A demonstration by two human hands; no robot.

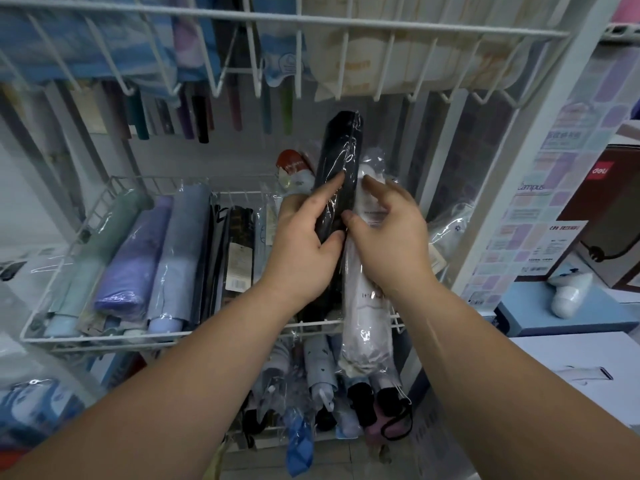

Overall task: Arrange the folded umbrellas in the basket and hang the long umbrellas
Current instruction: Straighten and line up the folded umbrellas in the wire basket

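My left hand (304, 247) grips a black folded umbrella (341, 164) in clear wrap, held upright over the white wire basket (45, 303). My right hand (388, 237) holds a white folded umbrella (367, 327) in clear wrap right beside it; its lower end hangs over the basket's front rim. Several folded umbrellas lie side by side in the basket's left half: green (104, 244), purple (133, 271), grey-blue (180, 258) and dark ones (239, 251). Long umbrellas (201, 119) hang from the upper wire rack (311, 22).
A lower basket (332, 403) holds more wrapped folded umbrellas. A white upright post (519, 174) bounds the rack on the right. Beyond it stand notebooks (540, 216), a brown box (609, 209) and white boxes. More wrapped goods lie at the lower left (31, 407).
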